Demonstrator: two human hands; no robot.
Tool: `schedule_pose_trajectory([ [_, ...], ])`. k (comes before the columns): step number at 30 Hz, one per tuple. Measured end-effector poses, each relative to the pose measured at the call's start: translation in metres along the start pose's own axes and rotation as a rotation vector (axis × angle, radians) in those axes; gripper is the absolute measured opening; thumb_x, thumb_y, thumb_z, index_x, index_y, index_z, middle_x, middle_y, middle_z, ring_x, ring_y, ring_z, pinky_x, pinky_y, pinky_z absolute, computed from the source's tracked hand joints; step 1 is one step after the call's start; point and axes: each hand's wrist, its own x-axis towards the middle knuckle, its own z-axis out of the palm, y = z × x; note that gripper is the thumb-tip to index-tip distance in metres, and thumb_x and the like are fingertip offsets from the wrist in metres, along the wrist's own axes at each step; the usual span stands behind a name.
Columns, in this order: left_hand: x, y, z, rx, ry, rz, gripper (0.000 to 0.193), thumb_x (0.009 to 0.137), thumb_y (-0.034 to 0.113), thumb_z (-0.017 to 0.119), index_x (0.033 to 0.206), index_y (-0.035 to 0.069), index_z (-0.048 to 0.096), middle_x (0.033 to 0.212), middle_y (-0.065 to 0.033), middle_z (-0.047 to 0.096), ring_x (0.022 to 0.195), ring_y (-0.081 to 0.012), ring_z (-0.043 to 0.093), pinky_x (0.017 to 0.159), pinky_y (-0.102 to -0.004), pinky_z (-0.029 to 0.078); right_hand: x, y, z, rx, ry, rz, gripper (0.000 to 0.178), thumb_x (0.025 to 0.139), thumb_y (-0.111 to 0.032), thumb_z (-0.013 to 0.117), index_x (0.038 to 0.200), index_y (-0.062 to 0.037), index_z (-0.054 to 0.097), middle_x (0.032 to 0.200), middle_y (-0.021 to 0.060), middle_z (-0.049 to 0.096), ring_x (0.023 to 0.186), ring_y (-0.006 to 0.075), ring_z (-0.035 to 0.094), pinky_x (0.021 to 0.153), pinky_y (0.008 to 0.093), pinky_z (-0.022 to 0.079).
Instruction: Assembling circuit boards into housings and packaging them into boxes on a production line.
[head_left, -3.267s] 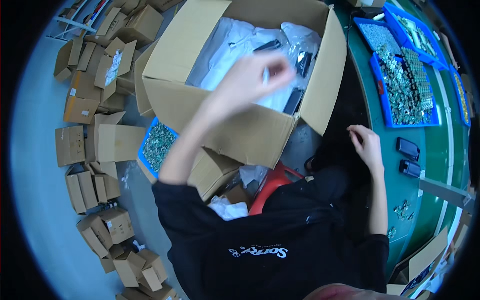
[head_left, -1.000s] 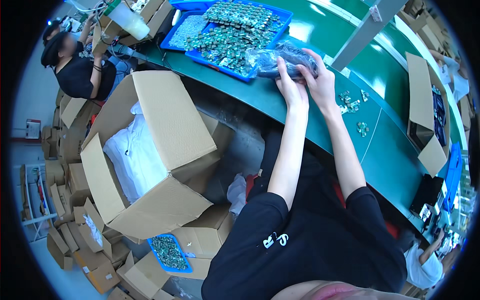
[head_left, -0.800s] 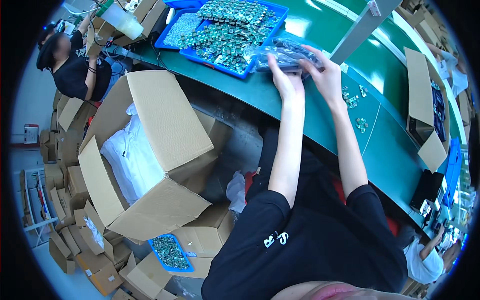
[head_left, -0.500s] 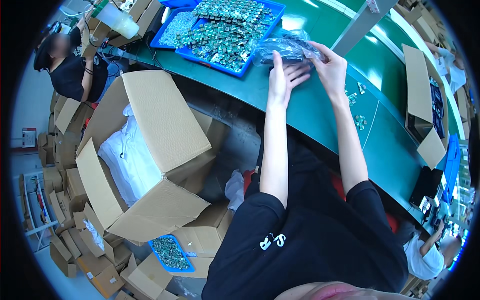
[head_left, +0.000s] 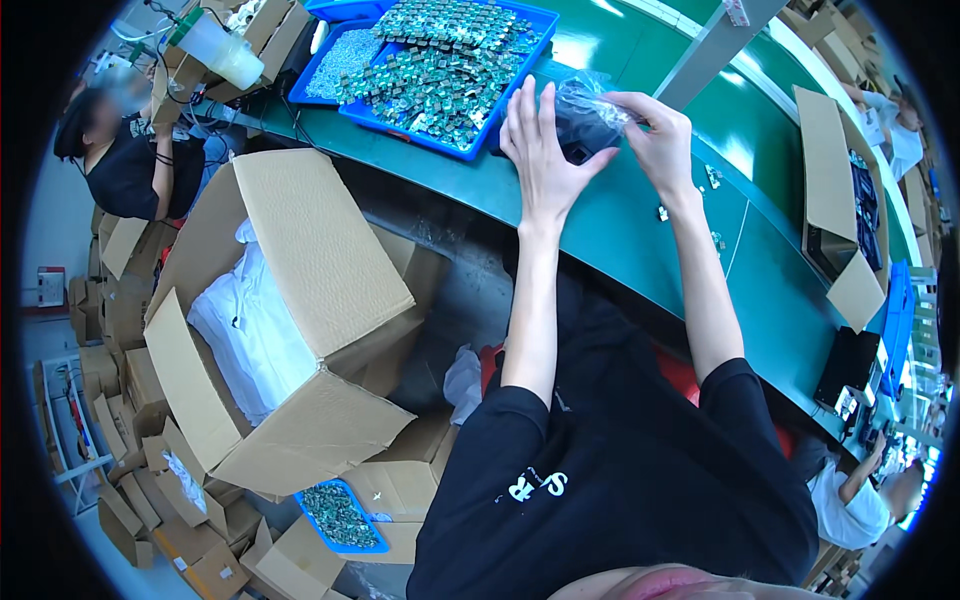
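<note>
We looked down on a long green table that ran from the upper left toward the lower right. Left of it stood a big open cardboard box, its flaps spread, with white wrapping inside. At the table's far left sat another person in a black shirt. A smaller open carton with dark things in it stood on the right part of the table. We saw a blue tray heaped with green circuit boards close to the left hand. That hand's fingers were spread and its thumb stood well apart; we could not tell whether they touched anything. The right hand had its thumb and forefinger pinched on the edge of a clear plastic bag. The bag was between the two hands, just right of the tray, though we could not tell whether it rested on the table. Beneath it, by the left thumb, we made out a black object, partly hidden. A few loose boards lay right of the right wrist.
</note>
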Motion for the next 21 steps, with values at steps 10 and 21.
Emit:
schedule_pose_trajectory([
  [10, 0.001, -0.026, 0.017, 0.061, -0.166, 0.013, 0.104, 0.066, 0.053, 0.08, 0.145, 0.004, 0.035, 0.146, -0.017, 0.042, 0.138, -0.033, 0.036, 0.112, -0.0534, 0.021, 0.021, -0.008, -0.016, -0.003, 0.06, 0.029, 0.025, 0.082, 0.004, 0.062, 0.105, -0.0012, 0.07, 0.093, 0.0062, 0.072, 0.084, 0.013, 0.067, 0.076, 0.0253, 0.053],
  [21, 0.008, -0.035, 0.032, 0.138, -0.167, 0.178, 0.099, 0.069, 0.061, 0.075, 0.14, 0.001, 0.041, 0.139, -0.0174, 0.048, 0.131, -0.0326, 0.042, 0.114, -0.0554, 0.022, 0.061, 0.031, -0.031, 0.437, 0.172, 0.294, 0.031, 0.099, -0.024, 0.059, 0.119, -0.001, 0.064, 0.106, 0.0042, 0.068, 0.096, 0.0104, 0.062, 0.085, 0.0234, 0.047],
])
